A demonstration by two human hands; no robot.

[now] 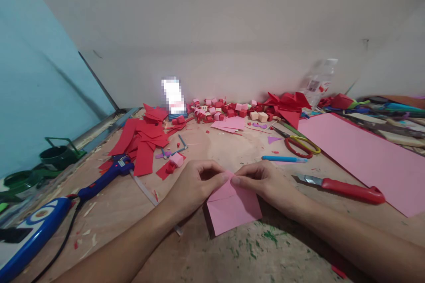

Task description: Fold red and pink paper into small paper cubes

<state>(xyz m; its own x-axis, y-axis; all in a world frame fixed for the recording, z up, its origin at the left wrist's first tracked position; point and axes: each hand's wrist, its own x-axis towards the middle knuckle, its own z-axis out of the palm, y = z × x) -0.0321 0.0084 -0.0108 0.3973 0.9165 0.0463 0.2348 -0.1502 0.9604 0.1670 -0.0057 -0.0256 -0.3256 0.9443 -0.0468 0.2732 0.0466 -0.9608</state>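
A small piece of pink paper [235, 214] with a crease line across it is held just above the table in front of me. My left hand [202, 181] pinches its upper edge between thumb and fingers. Close beside it, my right hand [257, 180] pinches the same edge from the other side. The paper's lower part hangs toward me. Beyond my right hand lies a blue pen [284, 159]. A red-handled knife [352, 190] rests to the right of it. Near my left hand sit a pink paper cube [176, 159] and red scraps.
Scissors [302, 145] and a large pink sheet [368, 154] lie at the right. A blue glue gun [104, 179] with a cord and red paper strips [144, 157] are on the left. Several small paper cubes [229, 110], a lit phone [173, 96] and a plastic bottle [320, 83] line the wall.
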